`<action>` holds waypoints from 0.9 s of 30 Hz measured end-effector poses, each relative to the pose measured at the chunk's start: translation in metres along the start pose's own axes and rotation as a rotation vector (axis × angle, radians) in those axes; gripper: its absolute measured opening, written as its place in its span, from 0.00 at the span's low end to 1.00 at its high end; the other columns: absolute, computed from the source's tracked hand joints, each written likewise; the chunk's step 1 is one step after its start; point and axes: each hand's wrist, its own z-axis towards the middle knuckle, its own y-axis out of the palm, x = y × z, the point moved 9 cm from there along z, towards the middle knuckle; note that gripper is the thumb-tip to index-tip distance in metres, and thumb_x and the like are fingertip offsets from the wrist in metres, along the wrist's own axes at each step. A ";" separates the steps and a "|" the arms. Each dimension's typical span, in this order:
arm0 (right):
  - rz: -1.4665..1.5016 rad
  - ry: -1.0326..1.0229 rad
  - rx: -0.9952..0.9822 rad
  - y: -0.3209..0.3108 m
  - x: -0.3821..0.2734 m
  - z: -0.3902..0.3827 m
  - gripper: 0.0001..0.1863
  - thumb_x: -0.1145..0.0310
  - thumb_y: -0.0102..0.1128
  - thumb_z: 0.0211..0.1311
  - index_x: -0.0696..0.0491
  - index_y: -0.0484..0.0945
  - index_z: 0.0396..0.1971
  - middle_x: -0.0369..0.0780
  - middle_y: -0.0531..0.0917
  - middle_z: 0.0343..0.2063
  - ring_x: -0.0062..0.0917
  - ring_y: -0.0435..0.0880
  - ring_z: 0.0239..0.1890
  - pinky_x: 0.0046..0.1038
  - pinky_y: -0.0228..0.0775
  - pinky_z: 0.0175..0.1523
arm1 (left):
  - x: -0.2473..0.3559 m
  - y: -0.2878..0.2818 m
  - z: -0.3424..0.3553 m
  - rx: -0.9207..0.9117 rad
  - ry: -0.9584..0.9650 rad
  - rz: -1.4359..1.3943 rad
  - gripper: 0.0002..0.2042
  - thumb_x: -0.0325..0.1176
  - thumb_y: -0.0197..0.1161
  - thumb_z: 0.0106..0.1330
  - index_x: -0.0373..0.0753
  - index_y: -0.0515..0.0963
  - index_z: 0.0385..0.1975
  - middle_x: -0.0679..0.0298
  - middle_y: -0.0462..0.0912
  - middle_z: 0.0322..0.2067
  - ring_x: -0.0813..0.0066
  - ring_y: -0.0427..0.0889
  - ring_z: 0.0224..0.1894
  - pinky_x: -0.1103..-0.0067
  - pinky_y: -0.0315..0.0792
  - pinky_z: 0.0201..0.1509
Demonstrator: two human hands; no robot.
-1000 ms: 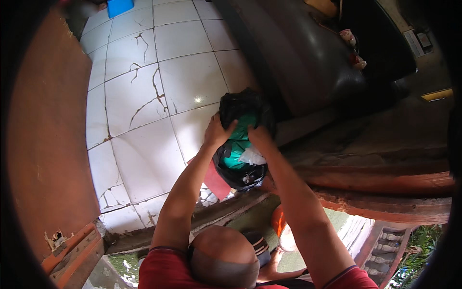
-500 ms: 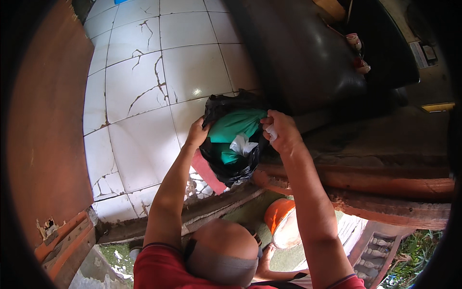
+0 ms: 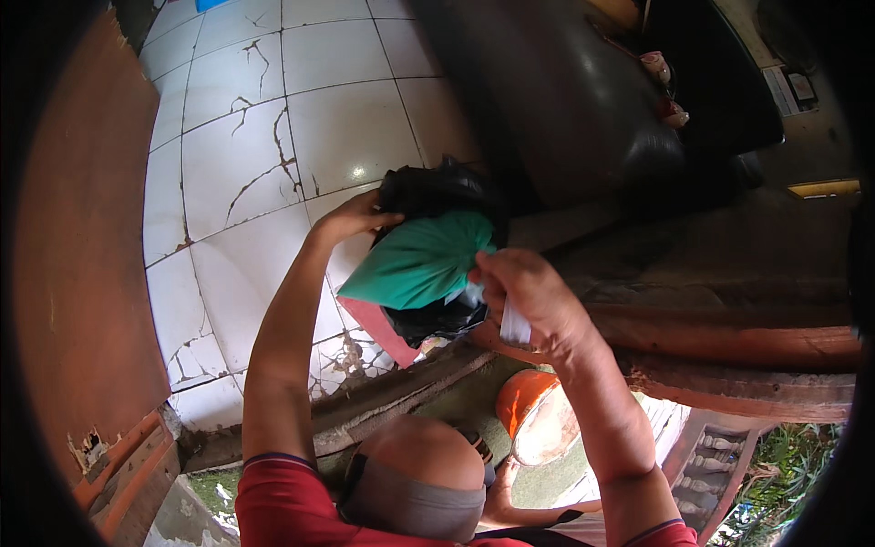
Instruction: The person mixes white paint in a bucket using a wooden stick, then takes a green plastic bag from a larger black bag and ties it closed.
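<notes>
Gripping the bunched right end of the green bag [image 3: 410, 263], the right hand [image 3: 529, 290] has drawn it partly out, past the near left side of the black bag [image 3: 439, 190], where the left hand's [image 3: 358, 217] grip is unclear.

The bag [image 3: 433, 190] is at the floor's [image 3: 251, 260] near edge, the bundle [image 3: 410, 260] across it. Left hand [image 3: 357, 220] is at the bag's left, right hand [image 3: 529, 290] at the bundle's right end. Door [image 3: 82, 228] far left; sofa [image 3: 565, 109] beyond, right; bucket [image 3: 524, 403] nearer.
</notes>
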 end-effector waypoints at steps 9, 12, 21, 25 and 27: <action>-0.451 -0.447 -0.086 0.025 0.012 -0.068 0.15 0.62 0.56 0.68 0.60 0.76 0.29 0.34 0.71 0.15 0.13 0.68 0.18 0.22 0.59 0.23 | 0.089 0.031 -0.008 0.125 -0.001 0.928 0.51 0.58 0.70 0.52 0.27 0.55 0.67 0.36 0.65 0.62 0.46 0.68 0.64 0.65 0.67 0.66; -0.553 -0.513 -0.096 0.039 0.007 -0.099 0.16 0.62 0.56 0.68 0.62 0.76 0.30 0.39 0.74 0.17 0.18 0.73 0.21 0.27 0.65 0.27 | 0.135 0.018 -0.089 0.300 0.240 0.768 0.40 0.54 0.66 0.60 0.30 0.63 0.64 0.45 0.70 0.60 0.51 0.71 0.63 0.66 0.68 0.64; -0.819 -0.704 -0.236 0.029 0.062 -0.170 0.16 0.64 0.53 0.66 0.64 0.73 0.29 0.57 0.79 0.24 0.51 0.82 0.32 0.43 0.70 0.36 | 0.187 0.192 -0.216 -0.209 0.763 0.611 0.11 0.33 0.61 0.67 0.41 0.81 0.47 0.57 0.78 0.55 0.58 0.72 0.63 0.66 0.64 0.67; -0.898 -0.760 -0.266 0.026 0.104 -0.188 0.16 0.64 0.54 0.64 0.64 0.73 0.27 0.57 0.79 0.22 0.52 0.81 0.28 0.45 0.71 0.33 | 0.165 0.226 -0.231 -0.434 0.611 0.383 0.12 0.34 0.61 0.66 0.41 0.82 0.47 0.58 0.82 0.52 0.60 0.77 0.59 0.65 0.61 0.69; -0.949 -0.847 -0.250 0.022 0.125 -0.207 0.14 0.66 0.54 0.62 0.63 0.74 0.26 0.55 0.78 0.19 0.49 0.82 0.25 0.44 0.72 0.30 | 0.162 0.252 -0.243 -0.551 0.675 0.537 0.13 0.35 0.63 0.64 0.43 0.82 0.47 0.61 0.81 0.53 0.61 0.74 0.62 0.63 0.57 0.71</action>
